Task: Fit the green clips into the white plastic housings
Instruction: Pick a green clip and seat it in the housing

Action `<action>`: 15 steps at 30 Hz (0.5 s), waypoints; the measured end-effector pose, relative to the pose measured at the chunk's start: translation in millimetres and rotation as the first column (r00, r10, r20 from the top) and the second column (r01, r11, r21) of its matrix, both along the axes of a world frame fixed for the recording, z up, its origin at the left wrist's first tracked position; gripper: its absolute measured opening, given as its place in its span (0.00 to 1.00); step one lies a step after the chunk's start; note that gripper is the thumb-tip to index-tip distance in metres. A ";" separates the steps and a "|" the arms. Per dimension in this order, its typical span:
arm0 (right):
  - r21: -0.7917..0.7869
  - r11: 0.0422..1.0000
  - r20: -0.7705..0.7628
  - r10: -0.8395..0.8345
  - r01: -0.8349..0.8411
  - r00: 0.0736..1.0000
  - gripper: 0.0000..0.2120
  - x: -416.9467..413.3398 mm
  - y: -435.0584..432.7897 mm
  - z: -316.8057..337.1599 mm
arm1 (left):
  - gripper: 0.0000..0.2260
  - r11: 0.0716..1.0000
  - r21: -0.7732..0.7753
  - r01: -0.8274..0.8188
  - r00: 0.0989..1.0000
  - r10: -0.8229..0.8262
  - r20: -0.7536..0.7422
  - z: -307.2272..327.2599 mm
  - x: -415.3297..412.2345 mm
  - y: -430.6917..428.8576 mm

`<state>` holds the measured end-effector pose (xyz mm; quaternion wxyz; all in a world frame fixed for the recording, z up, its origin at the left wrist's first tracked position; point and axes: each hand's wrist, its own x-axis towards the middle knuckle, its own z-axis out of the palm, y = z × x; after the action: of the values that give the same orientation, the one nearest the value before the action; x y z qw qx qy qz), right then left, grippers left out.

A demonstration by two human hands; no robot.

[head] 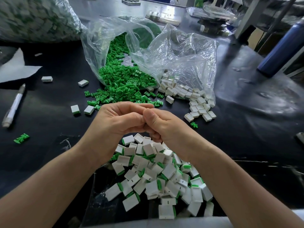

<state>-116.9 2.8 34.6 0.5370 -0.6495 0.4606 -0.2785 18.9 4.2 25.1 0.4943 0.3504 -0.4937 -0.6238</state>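
1. Head view, nearest the camera: a heap of white rectangular plastic housings already fitted with green clips [158,176] lies on the black bench [49,116], between the two bare forearms.
2. Just above that heap the left hand [115,122] and right hand [162,124] are pressed together, fingers curled and touching (whatever sits between them is hidden, so I cannot tell what they hold).
3. Beyond the hands, loose green plastic clips [121,84] spill from an open clear plastic bag [172,51].
4. Right of the clips, empty white plastic housings [192,99] spread out from the same bag onto the bench.
5. Far left lies a white pen [14,106], with a stray green clip [21,138] near it.
6. Far right stands a blue bottle [283,46].
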 end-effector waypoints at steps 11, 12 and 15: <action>-0.050 0.999 -0.019 -0.016 0.015 1.000 0.18 1.3 0.9 -3.0 | 0.09 1.000 0.024 -0.019 1.000 0.019 0.004 1.4 0.1 1.2; -0.053 0.998 -0.024 -0.021 0.019 1.000 0.18 1.5 1.0 -3.1 | 0.09 0.999 0.027 -0.021 1.000 0.021 0.009 1.1 0.3 0.8; -0.059 0.998 -0.030 -0.038 0.036 0.999 0.17 2.0 0.5 -3.4 | 0.08 0.999 0.031 -0.027 0.999 0.027 0.019 -0.1 0.4 -0.6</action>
<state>-115.0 3.3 31.2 0.5052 -0.6607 0.4726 -0.2915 19.4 3.6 25.0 0.4924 0.3706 -0.4837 -0.6214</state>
